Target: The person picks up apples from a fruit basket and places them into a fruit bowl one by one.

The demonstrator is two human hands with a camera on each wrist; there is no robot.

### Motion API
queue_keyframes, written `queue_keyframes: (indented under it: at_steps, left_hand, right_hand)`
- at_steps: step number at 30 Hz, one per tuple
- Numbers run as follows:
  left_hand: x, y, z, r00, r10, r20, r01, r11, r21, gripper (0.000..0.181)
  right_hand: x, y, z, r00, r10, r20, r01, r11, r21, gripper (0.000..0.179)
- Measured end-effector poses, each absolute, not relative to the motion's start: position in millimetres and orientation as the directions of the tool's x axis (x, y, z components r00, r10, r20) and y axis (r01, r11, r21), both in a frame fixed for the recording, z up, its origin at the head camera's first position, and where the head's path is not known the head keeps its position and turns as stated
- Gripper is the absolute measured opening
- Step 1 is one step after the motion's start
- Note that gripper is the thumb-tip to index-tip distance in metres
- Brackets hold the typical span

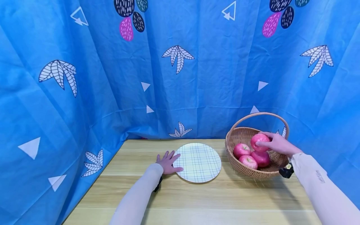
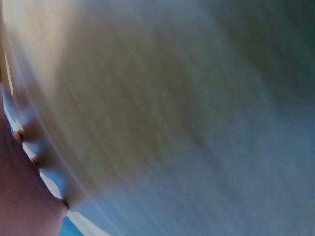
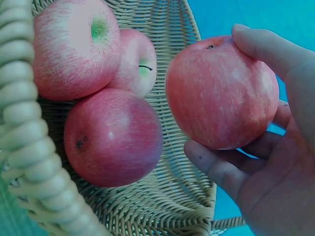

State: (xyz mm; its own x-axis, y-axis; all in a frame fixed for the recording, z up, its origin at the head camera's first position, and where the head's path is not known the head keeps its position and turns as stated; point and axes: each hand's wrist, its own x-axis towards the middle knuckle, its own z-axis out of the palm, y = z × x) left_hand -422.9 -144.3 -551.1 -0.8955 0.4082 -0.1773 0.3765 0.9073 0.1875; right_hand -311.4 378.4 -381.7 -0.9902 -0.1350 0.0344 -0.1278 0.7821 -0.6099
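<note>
In the head view my right hand (image 1: 279,144) grips a red apple (image 1: 259,141) over the wicker basket (image 1: 239,169). The right wrist view shows the thumb and fingers curled round that apple (image 3: 221,93), which is apart from the others there. Three more apples lie in the basket: one at the left (image 1: 242,150), one in front (image 1: 248,161) and a darker one (image 1: 261,158) below the held apple. My left hand (image 1: 168,163) has its fingers spread, with thumb and fingertips on the left rim of a round checked plate (image 1: 198,162).
The plate and basket stand on a light wooden table (image 1: 208,203), the basket to the plate's right. An arched handle (image 1: 260,113) rises over the basket. A blue patterned curtain (image 1: 219,72) hangs behind the table and along both sides.
</note>
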Motion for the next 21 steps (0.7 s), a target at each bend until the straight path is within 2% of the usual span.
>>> queue_keyframes:
  at_steps: [15, 21]
  left_hand:
    - [-423.6, -143.8, -548.6, -0.890, 0.411, -0.198, 0.373, 0.906, 0.200, 0.103]
    - [-424.7, -145.4, -551.3, -0.891, 0.408, -0.201, 0.372, 0.908, 0.195, 0.105]
  right_hand:
    - [-299.0, 373.5, -369.1, -0.978, -0.204, 0.038, -0.188, 0.796, -0.576, 0.066]
    - [-294.8, 369.7, -364.4, -0.975, -0.223, 0.023, -0.195, 0.793, -0.578, 0.066]
